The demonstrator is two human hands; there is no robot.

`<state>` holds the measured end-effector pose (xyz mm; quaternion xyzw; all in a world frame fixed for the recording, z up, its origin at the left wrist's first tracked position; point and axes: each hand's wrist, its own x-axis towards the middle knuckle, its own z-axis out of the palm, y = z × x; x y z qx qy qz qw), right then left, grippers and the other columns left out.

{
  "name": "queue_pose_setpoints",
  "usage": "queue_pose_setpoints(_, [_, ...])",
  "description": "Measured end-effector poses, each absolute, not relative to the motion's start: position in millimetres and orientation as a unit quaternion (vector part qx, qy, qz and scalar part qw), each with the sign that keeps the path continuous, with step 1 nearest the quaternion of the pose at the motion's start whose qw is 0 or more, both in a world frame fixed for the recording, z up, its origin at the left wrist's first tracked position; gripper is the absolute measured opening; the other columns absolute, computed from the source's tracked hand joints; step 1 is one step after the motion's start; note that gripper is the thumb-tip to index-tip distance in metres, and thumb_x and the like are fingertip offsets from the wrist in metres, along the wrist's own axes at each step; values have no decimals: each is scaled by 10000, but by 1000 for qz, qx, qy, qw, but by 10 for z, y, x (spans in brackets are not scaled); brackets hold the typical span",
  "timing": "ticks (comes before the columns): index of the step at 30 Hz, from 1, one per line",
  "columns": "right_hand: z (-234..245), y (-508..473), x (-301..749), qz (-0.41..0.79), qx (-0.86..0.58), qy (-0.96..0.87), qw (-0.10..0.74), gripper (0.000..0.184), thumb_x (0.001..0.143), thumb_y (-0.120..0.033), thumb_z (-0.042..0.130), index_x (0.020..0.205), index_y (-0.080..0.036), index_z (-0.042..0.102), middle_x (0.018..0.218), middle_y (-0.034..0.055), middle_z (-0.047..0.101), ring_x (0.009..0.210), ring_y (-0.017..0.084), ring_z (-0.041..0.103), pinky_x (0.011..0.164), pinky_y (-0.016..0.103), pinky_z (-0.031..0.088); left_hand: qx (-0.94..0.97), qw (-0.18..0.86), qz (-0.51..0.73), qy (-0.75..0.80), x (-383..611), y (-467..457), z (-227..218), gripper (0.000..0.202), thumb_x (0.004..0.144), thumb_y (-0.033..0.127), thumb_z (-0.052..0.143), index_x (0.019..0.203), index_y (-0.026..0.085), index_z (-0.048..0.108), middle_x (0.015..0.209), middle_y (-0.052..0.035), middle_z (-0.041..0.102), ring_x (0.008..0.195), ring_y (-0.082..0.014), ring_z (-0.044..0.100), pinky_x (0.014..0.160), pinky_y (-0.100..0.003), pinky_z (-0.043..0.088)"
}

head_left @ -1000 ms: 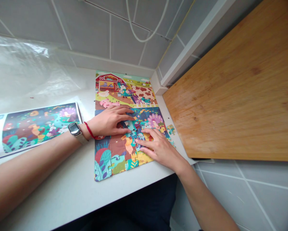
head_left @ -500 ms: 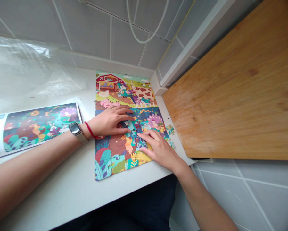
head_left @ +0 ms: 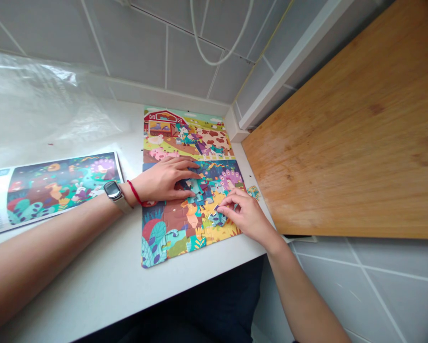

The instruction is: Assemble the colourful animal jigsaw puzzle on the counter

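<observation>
A colourful jigsaw puzzle (head_left: 174, 214) lies on the white counter, its lower half a dark forest scene with animals. My left hand (head_left: 169, 178) rests flat on the puzzle's left middle, fingers spread and pointing right; a watch and a red cord are on that wrist. Between finger and thumb, my right hand (head_left: 244, 209) pinches a blue puzzle piece (head_left: 218, 218), tilted over the yellow lower part of the picture. Loose-looking teal pieces (head_left: 196, 188) lie just beyond my left fingertips. The upper half, a farm scene (head_left: 188, 136) with a red barn and a cow, carries several pieces on top.
A picture sheet (head_left: 62, 188) of the same forest scene lies to the left. Clear plastic wrapping (head_left: 49, 102) is behind it. One loose piece (head_left: 253, 191) sits right of the puzzle. A wooden board (head_left: 360, 133) stands along the right side; a tiled wall (head_left: 138, 47) is behind.
My right hand has lifted a blue piece from the puzzle's middle and drawn it slightly right and nearer, its fingers now pinched. My left hand stays in place.
</observation>
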<state>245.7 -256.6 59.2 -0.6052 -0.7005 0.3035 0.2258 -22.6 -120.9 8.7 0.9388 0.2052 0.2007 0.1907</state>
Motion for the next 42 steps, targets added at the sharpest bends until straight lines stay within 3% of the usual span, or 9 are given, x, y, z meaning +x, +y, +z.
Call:
queue_pose_setpoints(3, [533, -2581, 2537, 335, -632, -651, 255, 148, 911, -313, 750, 818, -198, 748, 823, 23, 719, 744, 166, 655, 725, 295, 534, 940, 190, 200, 203, -227, -1209, 87, 485, 967, 566, 634, 1364, 295, 696, 1489, -104, 609, 1372, -351, 558, 1205, -539, 388])
queue_pose_setpoints(7, [453, -2663, 2599, 410, -646, -574, 292, 197, 879, -379, 774, 939, -191, 761, 862, 41, 776, 748, 186, 705, 693, 301, 564, 942, 186, 196, 199, -222, -1209, 96, 497, 982, 579, 608, 1375, 286, 691, 1487, -113, 606, 1364, -349, 564, 1198, -543, 396])
queue_pose_setpoints(15, [580, -2726, 2500, 377, -581, -680, 239, 142, 975, -275, 682, 976, -221, 813, 999, 57, 787, 960, 206, 727, 887, 344, 566, 937, 198, 207, 202, -218, -1218, 106, 472, 969, 569, 629, 1340, 289, 712, 1478, -108, 616, 1360, -346, 571, 1197, -537, 403])
queue_pose_setpoints(20, [615, -2680, 2399, 378, -554, -712, 209, 164, 999, -256, 656, 1033, -226, 813, 991, 53, 770, 938, 191, 705, 883, 334, 562, 941, 185, 198, 204, -220, -1215, 97, 489, 982, 588, 605, 1362, 294, 695, 1489, -106, 609, 1369, -336, 562, 1204, -534, 390])
queue_pose_setpoints(24, [605, -2672, 2372, 401, -564, -693, 201, 214, 995, -261, 655, 1156, -244, 795, 1093, 52, 772, 968, 187, 704, 862, 318, 566, 944, 177, 194, 202, -225, -1211, 86, 499, 988, 592, 591, 1365, 282, 692, 1489, -114, 606, 1383, -339, 550, 1202, -532, 388])
queue_pose_setpoints(29, [536, -2747, 2397, 488, -583, -622, 189, 285, 1001, -292, 607, 1237, -263, 765, 1055, 46, 761, 625, 116, 649, 590, 260, 558, 941, 183, 199, 203, -229, -1211, 80, 502, 975, 586, 613, 1371, 288, 693, 1491, -113, 606, 1387, -349, 546, 1211, -537, 378])
queue_pose_setpoints(35, [458, -2871, 2406, 489, -624, -574, 204, 229, 964, -333, 656, 1125, -216, 769, 863, 24, 726, 591, 132, 675, 550, 254, 549, 939, 190, 200, 203, -227, -1211, 80, 503, 969, 586, 624, 1376, 297, 691, 1491, -103, 608, 1381, -343, 551, 1208, -525, 384])
queue_pose_setpoints(42, [477, -2906, 2381, 436, -627, -616, 194, 142, 911, -274, 702, 1009, -189, 760, 833, 15, 700, 658, 119, 615, 603, 235, 494, 941, 184, 200, 203, -224, -1210, 75, 495, 972, 589, 620, 1348, 278, 708, 1484, -110, 611, 1377, -350, 553, 1202, -530, 390])
